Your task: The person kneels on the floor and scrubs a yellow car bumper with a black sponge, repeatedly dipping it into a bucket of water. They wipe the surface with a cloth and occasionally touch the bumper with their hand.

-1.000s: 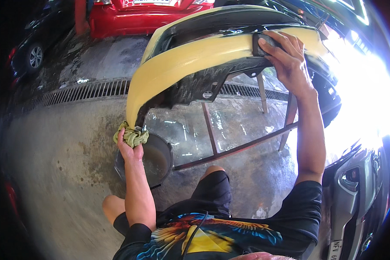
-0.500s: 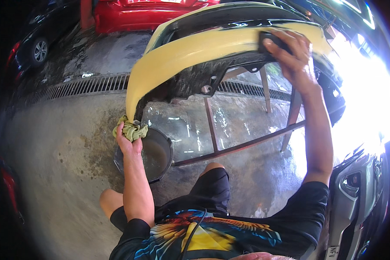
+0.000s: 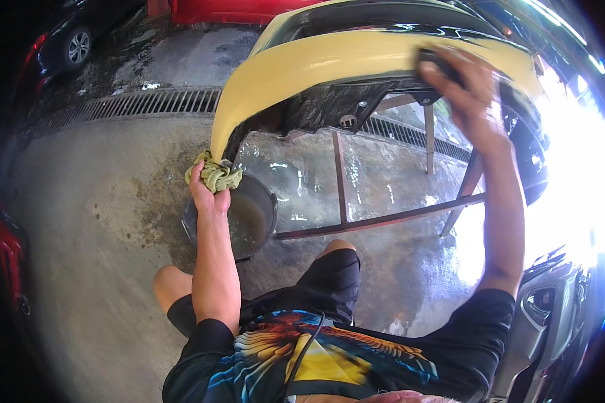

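Observation:
A car bumper (image 3: 302, 68), yellow on its outer face and black along its edges, curves across the upper middle. My right hand (image 3: 476, 94), slightly smeared by motion, grips a black sanding block (image 3: 441, 67) against the yellow face, right of centre. At the bumper's lower left end, my left hand (image 3: 208, 196) is closed round a crumpled yellow-green cloth (image 3: 222, 178), which touches the bumper's tip. Below that hand stands a dark round bucket (image 3: 273, 218) with murky liquid in it, partly hidden by my forearm.
A brown metal stand (image 3: 383, 221) reaches under the bumper. A floor drain grate (image 3: 141, 104) runs behind it across the wet concrete. Parked around are a red car (image 3: 228, 11), a dark car (image 3: 78, 47) and a grey car (image 3: 544, 322). Strong glare fills the right side.
The whole scene has shifted a little right and up in view. My right hand still holds the block on the bumper, and my left hand keeps the cloth at the tip.

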The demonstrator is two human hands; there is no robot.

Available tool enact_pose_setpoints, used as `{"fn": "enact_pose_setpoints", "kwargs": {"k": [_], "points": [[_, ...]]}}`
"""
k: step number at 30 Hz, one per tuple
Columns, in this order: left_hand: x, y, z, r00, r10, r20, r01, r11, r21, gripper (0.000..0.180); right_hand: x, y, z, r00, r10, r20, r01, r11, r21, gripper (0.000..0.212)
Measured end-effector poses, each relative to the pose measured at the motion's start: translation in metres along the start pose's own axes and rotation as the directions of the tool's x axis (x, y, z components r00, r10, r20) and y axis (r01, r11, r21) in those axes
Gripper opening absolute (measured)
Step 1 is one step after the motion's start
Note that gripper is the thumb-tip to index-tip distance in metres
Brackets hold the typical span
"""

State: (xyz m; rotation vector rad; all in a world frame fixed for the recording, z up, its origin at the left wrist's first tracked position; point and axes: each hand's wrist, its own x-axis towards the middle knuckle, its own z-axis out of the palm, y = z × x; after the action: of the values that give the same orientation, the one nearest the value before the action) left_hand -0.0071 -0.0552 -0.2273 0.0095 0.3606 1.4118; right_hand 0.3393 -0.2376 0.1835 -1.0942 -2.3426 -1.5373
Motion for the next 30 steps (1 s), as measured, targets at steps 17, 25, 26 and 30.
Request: {"fn": "enact_pose_setpoints", "kwargs": {"k": [17,25,26,30], "points": [[-0.008,-0.002,0.004,0.999,0.024,0.024,-0.025,0.999,0.022,0.032,-0.008,0.001,-0.004,0.989,0.039,-0.140,-0.058,0.989,-0.139,0.057],[-0.011,0.004,0.009,1.000,0.021,-0.006,-0.021,0.997,0.072,0.033,0.024,-0.044,0.041,0.999,-0.051,-0.005,0.051,0.998,0.047,0.059],[-0.010,0.005,0.009,1.000,0.025,-0.013,-0.024,0.997,0.079,0.033,0.018,-0.035,0.030,0.998,-0.024,-0.049,0.027,0.998,0.055,0.062],[-0.007,0.002,0.003,1.000,-0.002,0.015,0.001,0.998,0.062,0.033,-0.017,0.004,0.000,0.999,0.022,-0.036,-0.024,0.999,-0.043,0.068]]}}
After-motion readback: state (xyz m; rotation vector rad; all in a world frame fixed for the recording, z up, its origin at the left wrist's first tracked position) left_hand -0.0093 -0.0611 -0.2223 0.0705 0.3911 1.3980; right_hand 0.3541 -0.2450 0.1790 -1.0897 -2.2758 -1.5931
